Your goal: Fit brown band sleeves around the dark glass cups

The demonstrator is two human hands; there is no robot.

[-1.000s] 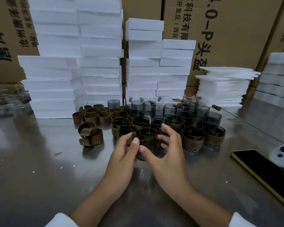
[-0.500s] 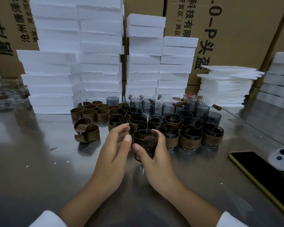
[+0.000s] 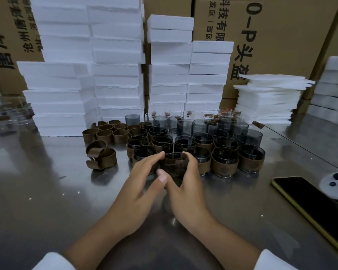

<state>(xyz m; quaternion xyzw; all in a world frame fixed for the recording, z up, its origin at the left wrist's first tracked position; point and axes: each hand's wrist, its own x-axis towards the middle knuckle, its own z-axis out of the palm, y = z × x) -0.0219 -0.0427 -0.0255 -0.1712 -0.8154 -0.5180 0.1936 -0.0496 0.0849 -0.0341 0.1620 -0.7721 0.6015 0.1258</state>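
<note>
A dark glass cup stands at the front of the cluster, and both my hands wrap it. My right hand curls round its right side; my left hand curves round its left side with the thumb low at the front. Whether a brown band is on this cup is hidden by my fingers. Behind it stand several banded cups and, farther back, bare dark glass cups. Empty brown band sleeves stand at the left, with loose unrolled bands in front of them.
Stacks of white foam blocks and cardboard boxes wall off the back. A black phone lies at the right on the steel table, beside a white disc with dark dots. Clear glasses stand far left.
The cup has come slightly nearer me with both hands on it. My left fingers have closed further round its left side and my right thumb has shifted lower.
</note>
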